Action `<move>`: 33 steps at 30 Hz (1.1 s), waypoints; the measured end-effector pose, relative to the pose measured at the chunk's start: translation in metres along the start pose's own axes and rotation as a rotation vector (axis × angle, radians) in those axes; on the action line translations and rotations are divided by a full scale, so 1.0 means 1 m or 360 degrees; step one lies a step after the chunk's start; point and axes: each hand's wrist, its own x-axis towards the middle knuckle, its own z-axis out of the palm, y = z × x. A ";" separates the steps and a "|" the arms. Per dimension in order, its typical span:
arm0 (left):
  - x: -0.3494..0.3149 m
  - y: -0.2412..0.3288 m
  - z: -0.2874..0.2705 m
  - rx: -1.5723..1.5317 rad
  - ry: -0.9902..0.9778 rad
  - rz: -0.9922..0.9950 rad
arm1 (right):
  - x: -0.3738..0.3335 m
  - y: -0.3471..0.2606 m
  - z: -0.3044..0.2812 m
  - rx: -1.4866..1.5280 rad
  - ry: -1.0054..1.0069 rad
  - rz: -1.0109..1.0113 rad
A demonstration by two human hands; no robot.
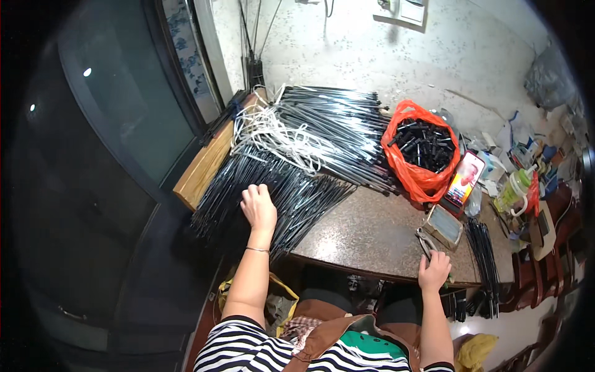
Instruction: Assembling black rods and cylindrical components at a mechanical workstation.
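Note:
My left hand (258, 206) rests palm down on a big pile of thin dark metal rods (282, 186) that fans across the left of the brown stone table (365, 232). Its fingers reach into the rods; I cannot tell whether they grip one. A tangle of white cords (279, 133) lies over the pile farther back. My right hand (434, 271) sits at the table's near edge, closed on the handles of a pair of pliers (426, 243). An orange plastic bag (420, 152) full of small black parts stands open beyond it.
A phone with a lit screen (465, 178) leans beside the bag, with a small flat box (443, 225) in front of it. A second bundle of dark rods (483, 260) lies at the right. A green bottle (514, 189) and clutter crowd the far right. A wooden plank (207, 164) borders the left.

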 end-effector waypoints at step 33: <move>-0.015 0.264 -0.069 -0.0537 0.0393 0.0445 | 0.077 0.189 0.040 0.0583 -0.0174 -0.0347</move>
